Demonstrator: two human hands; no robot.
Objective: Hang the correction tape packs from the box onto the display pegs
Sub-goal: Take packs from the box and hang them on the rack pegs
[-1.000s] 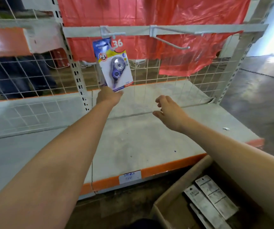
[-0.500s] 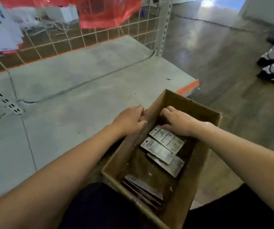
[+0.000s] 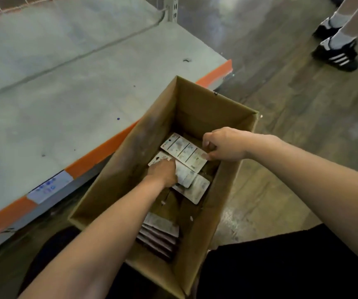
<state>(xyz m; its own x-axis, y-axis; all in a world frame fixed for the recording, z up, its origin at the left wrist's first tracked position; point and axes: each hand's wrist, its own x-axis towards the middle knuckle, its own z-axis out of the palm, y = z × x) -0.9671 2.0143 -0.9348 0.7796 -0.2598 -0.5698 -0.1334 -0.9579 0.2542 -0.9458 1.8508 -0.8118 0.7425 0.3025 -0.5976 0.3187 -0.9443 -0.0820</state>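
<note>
Two bare forearms are seen reaching forward and down into an open cardboard box (image 3: pixel 195 100) that stands on the floor beside a low grey shelf (image 3: pixel 76 93) with an orange front edge.

The left hand (image 3: pixel 163 172) is lowered deep into the box, palm down, its fingers laid over a correction tape pack (image 3: pixel 185 174) lying face down. Whether the fingers are curled round this pack or only pressed on it cannot be told.

The right hand (image 3: pixel 225 144) is held higher, near the box's right wall, wrist bent inward. The end of another face-down pack (image 3: pixel 182 151) is pinched between its thumb and fingertips, so the grip is closed on that card. This upper pack overlaps the one under the left hand.

A third pack (image 3: pixel 198 189) is seen partly beneath those two, toward the right wall. At the near end of the box a stack of further packs (image 3: pixel 159 233) is leaned together, only the pale card backs being shown.

A price label (image 3: pixel 49 186) is fixed on the shelf's front edge. On the floor at the upper right, another person's feet in black shoes (image 3: pixel 335 55) with white stripes are visible.
</note>
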